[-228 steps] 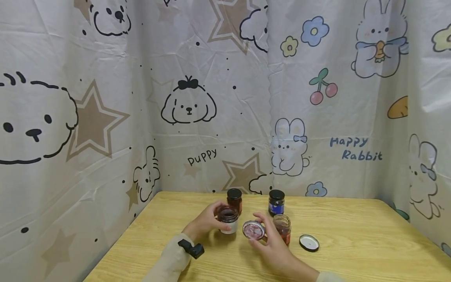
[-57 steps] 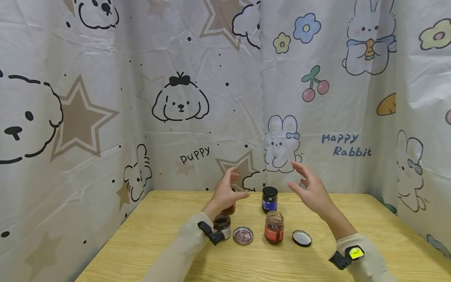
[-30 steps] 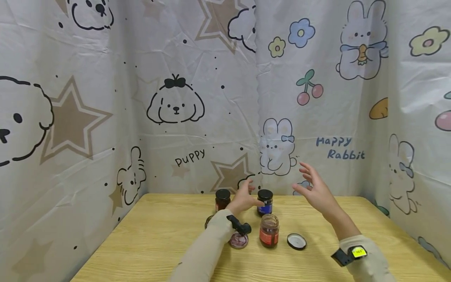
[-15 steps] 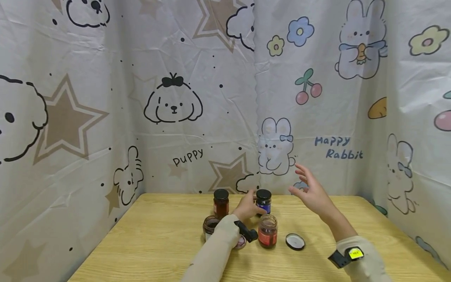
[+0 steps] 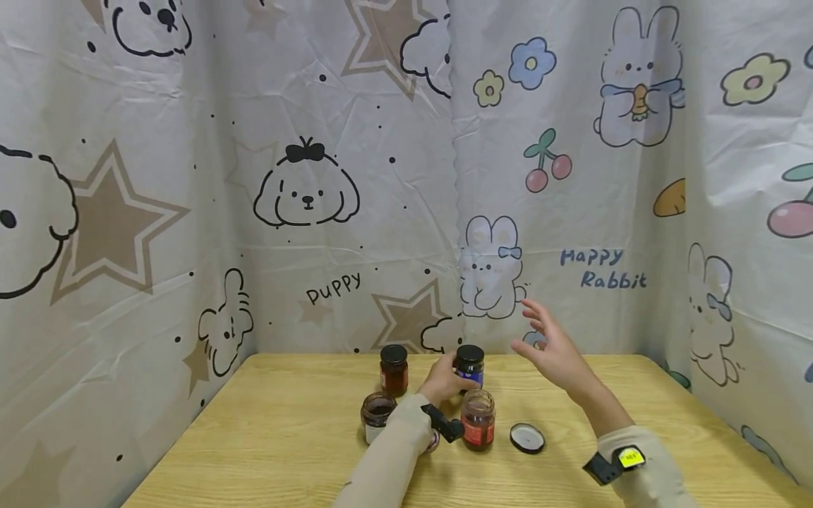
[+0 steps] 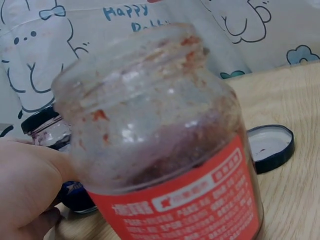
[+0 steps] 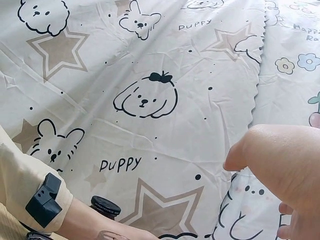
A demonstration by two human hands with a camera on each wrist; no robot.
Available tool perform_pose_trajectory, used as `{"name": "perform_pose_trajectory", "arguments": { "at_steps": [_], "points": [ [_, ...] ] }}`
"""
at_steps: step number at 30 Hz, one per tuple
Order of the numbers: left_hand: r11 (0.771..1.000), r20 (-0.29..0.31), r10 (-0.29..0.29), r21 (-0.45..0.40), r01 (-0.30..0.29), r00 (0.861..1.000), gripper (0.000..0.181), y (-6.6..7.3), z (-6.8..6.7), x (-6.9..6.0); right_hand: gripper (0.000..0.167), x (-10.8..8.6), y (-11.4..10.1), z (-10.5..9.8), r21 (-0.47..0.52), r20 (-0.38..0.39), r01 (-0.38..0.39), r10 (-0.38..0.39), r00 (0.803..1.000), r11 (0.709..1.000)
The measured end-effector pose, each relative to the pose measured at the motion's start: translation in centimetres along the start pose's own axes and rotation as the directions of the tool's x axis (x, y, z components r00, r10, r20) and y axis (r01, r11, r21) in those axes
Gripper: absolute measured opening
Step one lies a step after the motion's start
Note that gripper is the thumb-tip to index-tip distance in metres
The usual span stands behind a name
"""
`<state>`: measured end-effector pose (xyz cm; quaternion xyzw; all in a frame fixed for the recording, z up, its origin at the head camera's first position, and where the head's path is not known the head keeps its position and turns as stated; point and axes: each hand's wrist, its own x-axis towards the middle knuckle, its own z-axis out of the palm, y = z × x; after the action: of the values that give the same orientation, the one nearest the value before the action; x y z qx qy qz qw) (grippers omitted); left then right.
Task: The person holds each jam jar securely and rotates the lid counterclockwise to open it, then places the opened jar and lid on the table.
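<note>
My left hand (image 5: 440, 379) has its thumb and fingers around a black-lidded jar with a blue label (image 5: 470, 358) at the back of the table. The left wrist view shows that hand (image 6: 30, 185) beside the jar, mostly hidden behind a lidless glass jar with a red label (image 6: 175, 200). Red residue clings inside this nearer jar's neck. My right hand (image 5: 555, 356) is raised over the table's right side, fingers spread and holding nothing; its thumb and palm (image 7: 280, 160) show in the right wrist view.
A lidless jar with a white label (image 5: 375, 421) stands left, behind my left sleeve. Beyond it is a black-lidded jar of dark red contents (image 5: 394, 377). One lid (image 5: 527, 438) lies inside-up at right; another lid (image 5: 435, 443) is partly covered by my forearm. A printed curtain (image 5: 356, 176) encloses the table.
Earlier my hands held a white-labelled jar and a lid; both now rest on the table. My left hand has moved right and down to the blue-labelled jar. My right hand stays raised.
</note>
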<state>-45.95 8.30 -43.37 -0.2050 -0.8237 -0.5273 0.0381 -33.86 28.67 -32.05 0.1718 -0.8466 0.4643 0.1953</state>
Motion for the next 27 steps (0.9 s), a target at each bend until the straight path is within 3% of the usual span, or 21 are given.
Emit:
{"name": "perform_pose_trajectory", "arguments": {
  "at_steps": [11, 17, 27],
  "points": [
    [0.999, -0.003, -0.05, 0.009, 0.05, 0.999, 0.064, 0.4, -0.2, -0.1, 0.079, 0.2, 0.3, -0.2, -0.035, 0.014, -0.045, 0.046, 0.999, 0.998],
    [0.999, 0.014, -0.033, 0.038, 0.032, 0.999, 0.062, -0.1, -0.1, -0.1, 0.08, 0.2, 1.0, -0.1, -0.065, 0.029, -0.08, 0.082, 0.996, 0.995],
    [0.998, -0.061, -0.065, -0.019, 0.064, 0.996, 0.064, -0.1, 0.3, -0.5, 0.079, 0.1, 1.1, 0.0, -0.079, 0.023, -0.09, 0.092, 0.996, 0.993]
  ]
}}
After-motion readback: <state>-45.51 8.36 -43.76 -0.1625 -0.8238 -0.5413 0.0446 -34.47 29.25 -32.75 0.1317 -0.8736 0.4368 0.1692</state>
